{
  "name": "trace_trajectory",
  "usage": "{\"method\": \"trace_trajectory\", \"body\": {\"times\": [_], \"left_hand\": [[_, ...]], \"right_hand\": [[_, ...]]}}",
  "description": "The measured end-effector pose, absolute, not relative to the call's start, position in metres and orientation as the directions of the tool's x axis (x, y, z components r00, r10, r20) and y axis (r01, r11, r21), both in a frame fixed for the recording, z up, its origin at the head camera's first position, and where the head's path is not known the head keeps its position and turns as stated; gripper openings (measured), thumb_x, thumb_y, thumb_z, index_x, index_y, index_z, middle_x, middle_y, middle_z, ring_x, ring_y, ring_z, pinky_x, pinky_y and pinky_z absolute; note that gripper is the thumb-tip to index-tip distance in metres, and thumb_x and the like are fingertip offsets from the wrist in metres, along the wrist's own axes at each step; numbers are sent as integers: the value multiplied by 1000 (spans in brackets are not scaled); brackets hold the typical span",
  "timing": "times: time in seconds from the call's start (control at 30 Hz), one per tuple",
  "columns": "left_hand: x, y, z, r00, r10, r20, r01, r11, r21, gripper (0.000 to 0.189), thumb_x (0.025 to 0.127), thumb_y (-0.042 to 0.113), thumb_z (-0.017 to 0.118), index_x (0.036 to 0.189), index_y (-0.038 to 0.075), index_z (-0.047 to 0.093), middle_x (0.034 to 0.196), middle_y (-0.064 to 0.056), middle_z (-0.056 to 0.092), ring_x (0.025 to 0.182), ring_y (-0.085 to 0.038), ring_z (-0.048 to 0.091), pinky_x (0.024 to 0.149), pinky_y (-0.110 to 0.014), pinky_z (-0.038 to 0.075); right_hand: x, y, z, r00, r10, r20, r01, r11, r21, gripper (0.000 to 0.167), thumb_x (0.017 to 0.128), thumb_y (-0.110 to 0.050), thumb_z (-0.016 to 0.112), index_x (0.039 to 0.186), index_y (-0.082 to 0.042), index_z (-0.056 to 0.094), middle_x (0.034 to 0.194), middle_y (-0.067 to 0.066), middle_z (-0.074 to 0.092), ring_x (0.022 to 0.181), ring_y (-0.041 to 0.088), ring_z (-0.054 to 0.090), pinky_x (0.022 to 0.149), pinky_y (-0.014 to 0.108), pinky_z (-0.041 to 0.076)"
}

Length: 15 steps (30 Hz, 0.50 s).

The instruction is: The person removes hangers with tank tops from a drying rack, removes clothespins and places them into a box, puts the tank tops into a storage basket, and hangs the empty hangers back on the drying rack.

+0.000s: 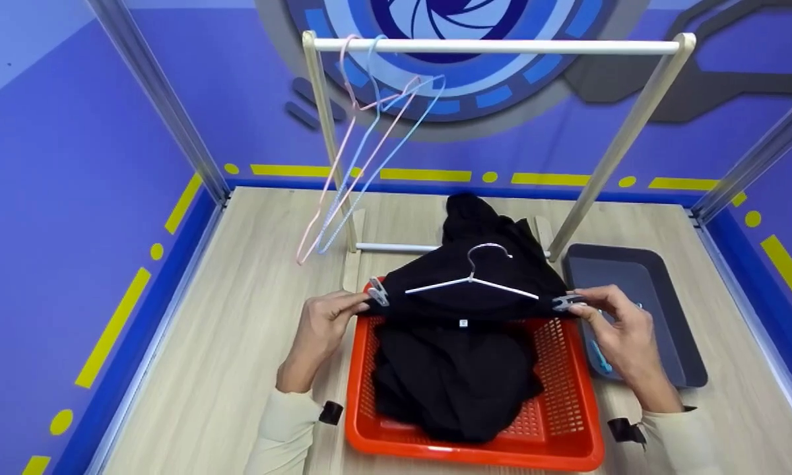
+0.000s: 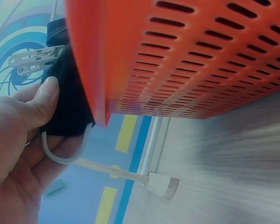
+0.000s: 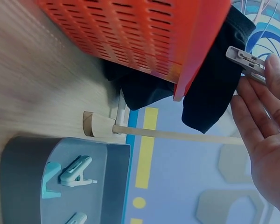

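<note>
A black garment (image 1: 422, 270) lies over the far rim of the red basket (image 1: 475, 454), part of it bunched inside. A white hanger (image 1: 470, 279) runs through it, hook upward. My left hand (image 1: 323, 323) pinches the cloth at the hanger's left end; in the left wrist view, the curved white hanger end (image 2: 65, 158) shows below the cloth. Near that thumb, a grey clothespin (image 1: 378, 292) bites the fabric. On the opposite side, another grey clothespin (image 3: 246, 61) clamps the cloth, its handles between the thumb and fingers of my right hand (image 1: 627, 330).
Behind the basket stands a rack (image 1: 501, 46), with a pink hanger (image 1: 317, 218) and a blue hanger (image 1: 396, 155) at its left end. A dark grey tray (image 1: 673, 330) to the right holds several light-blue clothespins (image 3: 77, 171).
</note>
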<state>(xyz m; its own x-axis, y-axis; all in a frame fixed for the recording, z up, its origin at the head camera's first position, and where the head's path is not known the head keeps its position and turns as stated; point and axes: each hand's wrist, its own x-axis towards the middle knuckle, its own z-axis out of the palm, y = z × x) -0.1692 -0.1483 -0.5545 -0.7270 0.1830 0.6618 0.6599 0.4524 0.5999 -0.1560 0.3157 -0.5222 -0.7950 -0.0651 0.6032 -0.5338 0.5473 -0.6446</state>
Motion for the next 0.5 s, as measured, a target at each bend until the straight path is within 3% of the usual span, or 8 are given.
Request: {"method": "trace_trajectory", "body": {"times": [0.3, 0.5], "left_hand": [[-171, -149, -556, -717, 194, 670, 672, 449, 589, 14, 89, 1, 82, 102, 3, 84, 90, -9, 79, 79, -22, 76, 72, -33, 60], [-171, -148, -556, -721, 187, 668, 666, 454, 592, 16, 86, -2, 83, 101, 3, 85, 91, -6, 80, 80, -21, 76, 73, -29, 59]], "right_hand": [[-152, 313, -506, -773, -12, 635, -556, 496, -667, 33, 78, 30, 75, 105, 11, 73, 102, 28, 75, 94, 0, 71, 80, 9, 52], [-153, 321, -513, -767, 66, 638, -508, 545, -667, 44, 78, 29, 78, 117, 14, 68, 103, 29, 71, 96, -2, 68, 85, 11, 51]]}}
